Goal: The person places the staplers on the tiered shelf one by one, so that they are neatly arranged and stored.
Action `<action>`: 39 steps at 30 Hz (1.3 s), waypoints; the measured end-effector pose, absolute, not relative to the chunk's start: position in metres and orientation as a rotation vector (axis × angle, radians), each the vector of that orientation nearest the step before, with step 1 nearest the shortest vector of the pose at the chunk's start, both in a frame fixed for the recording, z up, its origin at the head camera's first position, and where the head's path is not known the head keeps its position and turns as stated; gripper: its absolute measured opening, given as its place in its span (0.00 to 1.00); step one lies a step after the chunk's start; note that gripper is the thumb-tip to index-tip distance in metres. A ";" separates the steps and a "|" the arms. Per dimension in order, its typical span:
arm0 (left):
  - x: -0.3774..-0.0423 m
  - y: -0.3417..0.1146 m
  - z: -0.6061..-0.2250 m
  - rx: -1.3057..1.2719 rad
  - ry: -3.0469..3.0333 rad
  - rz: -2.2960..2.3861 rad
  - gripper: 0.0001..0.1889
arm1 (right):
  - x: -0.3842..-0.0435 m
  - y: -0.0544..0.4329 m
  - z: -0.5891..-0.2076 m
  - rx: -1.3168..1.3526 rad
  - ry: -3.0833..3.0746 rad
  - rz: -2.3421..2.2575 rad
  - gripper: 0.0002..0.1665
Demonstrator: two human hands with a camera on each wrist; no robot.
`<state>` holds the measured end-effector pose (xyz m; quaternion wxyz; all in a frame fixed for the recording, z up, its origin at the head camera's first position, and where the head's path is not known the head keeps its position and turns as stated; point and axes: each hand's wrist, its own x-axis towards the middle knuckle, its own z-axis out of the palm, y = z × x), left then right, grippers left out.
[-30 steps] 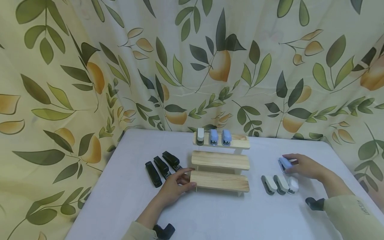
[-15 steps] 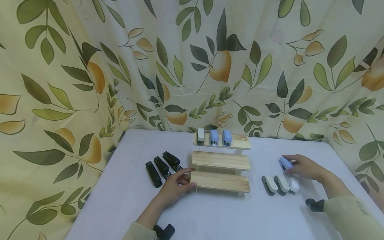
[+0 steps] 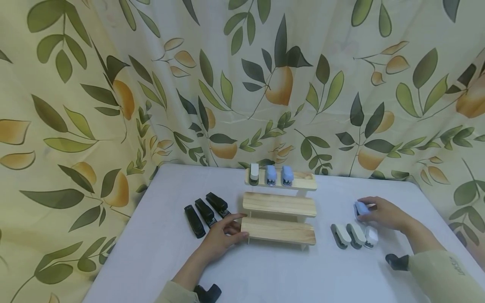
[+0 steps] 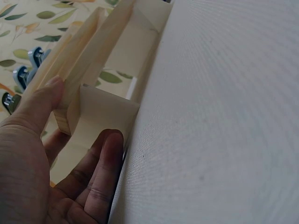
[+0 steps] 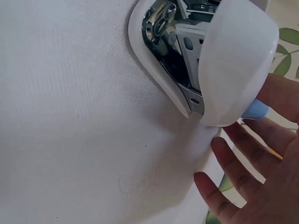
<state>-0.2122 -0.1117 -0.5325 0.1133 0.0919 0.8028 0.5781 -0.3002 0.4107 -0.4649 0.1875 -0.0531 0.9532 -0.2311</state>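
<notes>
Blue stapler (image 3: 362,208), rounded, sits within the right hand (image 3: 386,213), pinched between thumb and fingers. Just beside that hand, toward the person, is a glossy white stapler (image 3: 371,237) with metal inside. The left hand (image 3: 219,240) grips the end of the grained wooden stand's (image 3: 278,230) lowest flat board.

Three staplers (image 3: 270,174) on rearmost shelf (image 3: 306,182)

On my right wrist feed, a white stapler (image 5: 236,65) sits at upper right, metal innards (image 5: 190,60) showing. The right hand (image 5: 275,191) fills the lower right; between its upper fingers I catch a blue piece (image 5: 256,110), mostly hidden. White cloth (image 5: 79,116) covers the left, leafy curtain (image 5: 286,51) the right edge.
</notes>
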 end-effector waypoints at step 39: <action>-0.212 -0.112 -0.532 0.288 2.353 1.717 0.30 | -0.289 0.393 -0.454 -0.179 2.775 -0.691 0.48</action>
